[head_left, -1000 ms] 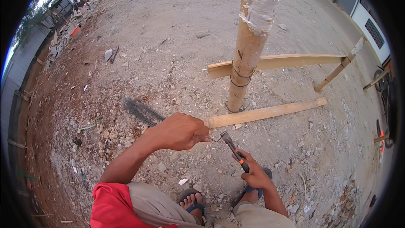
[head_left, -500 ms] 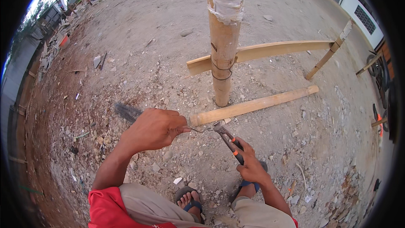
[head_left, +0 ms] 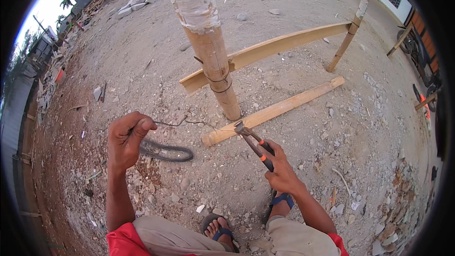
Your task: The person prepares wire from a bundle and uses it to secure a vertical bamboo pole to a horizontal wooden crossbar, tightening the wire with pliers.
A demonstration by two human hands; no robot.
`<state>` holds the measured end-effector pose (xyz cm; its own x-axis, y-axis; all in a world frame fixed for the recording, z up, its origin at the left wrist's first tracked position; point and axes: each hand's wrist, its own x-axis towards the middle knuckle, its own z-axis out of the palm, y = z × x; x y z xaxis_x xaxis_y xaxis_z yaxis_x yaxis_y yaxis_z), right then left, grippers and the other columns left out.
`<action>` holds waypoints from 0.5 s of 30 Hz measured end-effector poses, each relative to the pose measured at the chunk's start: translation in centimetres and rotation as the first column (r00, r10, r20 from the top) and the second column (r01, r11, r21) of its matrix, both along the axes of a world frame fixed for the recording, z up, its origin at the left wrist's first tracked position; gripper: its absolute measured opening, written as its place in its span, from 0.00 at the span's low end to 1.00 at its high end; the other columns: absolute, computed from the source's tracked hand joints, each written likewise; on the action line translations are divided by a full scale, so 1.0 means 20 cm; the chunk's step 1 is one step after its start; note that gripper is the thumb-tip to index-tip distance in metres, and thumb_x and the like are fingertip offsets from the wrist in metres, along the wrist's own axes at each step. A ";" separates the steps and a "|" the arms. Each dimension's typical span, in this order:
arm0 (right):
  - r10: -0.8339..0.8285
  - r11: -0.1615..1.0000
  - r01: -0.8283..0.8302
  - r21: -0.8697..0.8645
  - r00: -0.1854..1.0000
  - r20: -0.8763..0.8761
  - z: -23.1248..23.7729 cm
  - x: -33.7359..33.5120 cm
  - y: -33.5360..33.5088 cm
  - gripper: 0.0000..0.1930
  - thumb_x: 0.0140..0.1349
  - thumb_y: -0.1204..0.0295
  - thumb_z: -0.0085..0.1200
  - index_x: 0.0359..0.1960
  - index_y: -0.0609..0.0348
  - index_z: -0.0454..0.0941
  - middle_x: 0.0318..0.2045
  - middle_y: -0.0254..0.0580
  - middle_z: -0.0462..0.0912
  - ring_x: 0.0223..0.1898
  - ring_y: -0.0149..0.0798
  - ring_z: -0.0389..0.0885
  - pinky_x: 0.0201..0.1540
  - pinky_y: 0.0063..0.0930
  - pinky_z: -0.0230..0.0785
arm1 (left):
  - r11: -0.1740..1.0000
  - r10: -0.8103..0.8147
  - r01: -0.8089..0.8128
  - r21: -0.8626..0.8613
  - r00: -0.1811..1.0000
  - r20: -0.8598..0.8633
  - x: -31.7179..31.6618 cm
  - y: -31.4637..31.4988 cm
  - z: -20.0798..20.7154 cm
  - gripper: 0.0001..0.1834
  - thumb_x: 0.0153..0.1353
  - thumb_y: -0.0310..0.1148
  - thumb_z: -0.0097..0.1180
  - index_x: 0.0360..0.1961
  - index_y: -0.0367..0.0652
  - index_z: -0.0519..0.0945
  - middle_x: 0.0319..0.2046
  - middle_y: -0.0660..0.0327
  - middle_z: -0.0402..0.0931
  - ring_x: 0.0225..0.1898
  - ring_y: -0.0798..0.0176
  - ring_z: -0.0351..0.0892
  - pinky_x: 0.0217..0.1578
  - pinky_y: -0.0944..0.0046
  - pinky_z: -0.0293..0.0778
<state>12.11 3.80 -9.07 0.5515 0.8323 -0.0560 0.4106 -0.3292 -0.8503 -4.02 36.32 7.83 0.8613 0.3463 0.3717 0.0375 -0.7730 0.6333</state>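
My left hand [head_left: 127, 140] is closed, pinching one end of a thin dark wire [head_left: 184, 121] between thumb and finger. That wire runs rightward with a few kinks, toward the jaws of the pincers [head_left: 253, 144]. Whether the jaws grip it is too fine to tell. My right hand [head_left: 282, 170] is wrapped around the pincers' black and orange handles. Beside my left hand, a looped bundle of dark wire [head_left: 170, 154] appears to lie on the ground, partly hidden by the hand. Under the stretched wire lies a loose wooden strip [head_left: 284, 107].
A thick bamboo post [head_left: 213, 61] stands ahead, wire wound around it. A wooden board [head_left: 284, 45] runs from it to a thinner post [head_left: 350, 33]. Pale blocks [head_left: 137, 2] are piled far left. A motorcycle [head_left: 412, 47] stands far right. Stones litter the ground.
My left hand has moved left, away from the pincers, stretching the wire between them. The looped bundle shows more now. The view has tilted and shifted, while my right hand keeps hold of the pincers.
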 end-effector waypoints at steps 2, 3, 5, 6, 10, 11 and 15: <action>0.035 0.997 -0.031 0.077 0.998 -0.055 0.05 0.04 0.05 0.42 0.43 0.85 0.49 0.68 0.52 0.65 0.68 0.54 0.58 0.71 0.57 0.54 0.73 0.45 0.47 | 0.996 0.075 -0.079 0.043 0.994 0.078 -0.11 0.05 0.03 0.18 0.68 0.42 0.56 0.29 0.37 0.80 0.21 0.65 0.75 0.23 0.73 0.69 0.24 0.69 0.61; 0.135 0.980 -0.113 0.166 0.983 -0.125 0.07 0.05 0.07 0.43 0.42 0.85 0.49 0.68 0.51 0.65 0.68 0.53 0.60 0.71 0.56 0.56 0.73 0.45 0.48 | 0.977 0.188 -0.173 -0.128 0.975 0.116 -0.23 0.11 0.07 0.19 0.69 0.44 0.56 0.28 0.38 0.80 0.19 0.70 0.69 0.20 0.78 0.59 0.22 0.71 0.54; 0.272 0.948 -0.138 0.287 0.817 -0.508 0.09 0.08 0.05 0.44 0.41 0.86 0.50 0.69 0.51 0.64 0.67 0.52 0.63 0.69 0.54 0.60 0.72 0.45 0.50 | 0.987 0.148 -0.136 -0.082 0.973 0.175 -0.23 0.16 0.03 0.20 0.71 0.44 0.53 0.28 0.38 0.80 0.18 0.73 0.65 0.18 0.81 0.51 0.21 0.72 0.47; 0.452 0.885 -0.124 0.449 0.465 -0.762 0.08 0.10 0.02 0.45 0.40 0.86 0.51 0.69 0.52 0.64 0.66 0.51 0.65 0.68 0.52 0.63 0.72 0.44 0.51 | 0.975 0.220 -0.221 -0.015 0.959 0.177 -0.18 0.16 -0.01 0.20 0.72 0.43 0.51 0.30 0.37 0.80 0.17 0.74 0.62 0.18 0.80 0.50 0.20 0.72 0.48; 0.082 0.980 0.068 0.185 0.715 -0.694 0.02 0.09 -0.09 0.41 0.41 0.84 0.52 0.66 0.62 0.65 0.64 0.51 0.67 0.68 0.49 0.64 0.71 0.44 0.54 | 0.749 0.547 -0.214 -0.627 0.733 0.404 -0.18 0.29 0.06 0.15 0.74 0.41 0.47 0.38 0.39 0.77 0.16 0.74 0.54 0.16 0.77 0.49 0.17 0.71 0.51; 0.095 0.981 0.052 0.184 0.702 -0.706 0.00 0.09 -0.10 0.41 0.41 0.84 0.52 0.66 0.62 0.65 0.64 0.51 0.67 0.68 0.49 0.64 0.71 0.44 0.54 | 0.745 0.561 -0.238 -0.624 0.729 0.392 -0.25 0.40 0.06 0.15 0.74 0.41 0.47 0.38 0.39 0.77 0.16 0.74 0.54 0.16 0.77 0.49 0.17 0.71 0.51; -0.138 0.988 0.140 0.059 0.990 -0.036 -0.05 0.09 -0.08 0.38 0.43 0.87 0.47 0.64 0.64 0.67 0.64 0.57 0.61 0.69 0.57 0.57 0.69 0.46 0.53 | 0.537 0.643 0.119 -0.835 0.583 0.497 -0.33 0.68 -0.06 0.14 0.75 0.43 0.44 0.38 0.45 0.70 0.22 0.68 0.59 0.20 0.71 0.56 0.17 0.70 0.56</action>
<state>13.82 2.12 -10.13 0.6605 0.7503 -0.0267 0.3367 -0.3278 -0.8827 -10.70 49.82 6.70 0.2450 0.9426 0.2267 -0.5794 -0.0451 0.8138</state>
